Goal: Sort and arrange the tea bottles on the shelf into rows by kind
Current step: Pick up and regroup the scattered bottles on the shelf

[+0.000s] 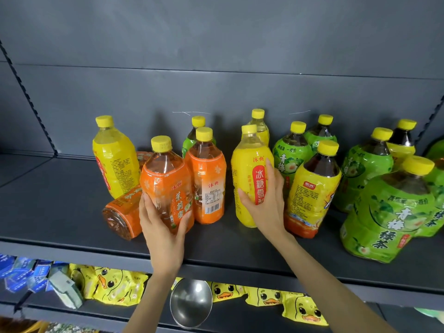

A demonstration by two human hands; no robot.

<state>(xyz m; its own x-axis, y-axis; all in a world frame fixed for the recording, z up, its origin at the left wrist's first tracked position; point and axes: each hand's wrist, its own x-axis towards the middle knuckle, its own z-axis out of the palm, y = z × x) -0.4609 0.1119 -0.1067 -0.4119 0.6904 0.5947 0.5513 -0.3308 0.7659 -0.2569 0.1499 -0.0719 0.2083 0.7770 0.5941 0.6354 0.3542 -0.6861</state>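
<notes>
Left hand [161, 224]: grips near orange bottle [165, 174].
Right hand [266, 205]: I see it clasping yellow bottle [247, 169].
Hidden: far green bottle [187, 143], mostly.

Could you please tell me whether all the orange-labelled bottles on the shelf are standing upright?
No, one orange-labelled bottle lies on its side, just left of the left hand.

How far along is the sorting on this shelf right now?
Done: green bottles mostly cluster at right. In hand: the left hand grips an orange bottle, and the right hand grips a yellow bottle. Left: kinds are mixed in the middle, a second orange bottle lies on its side, no clean rows yet.
</notes>
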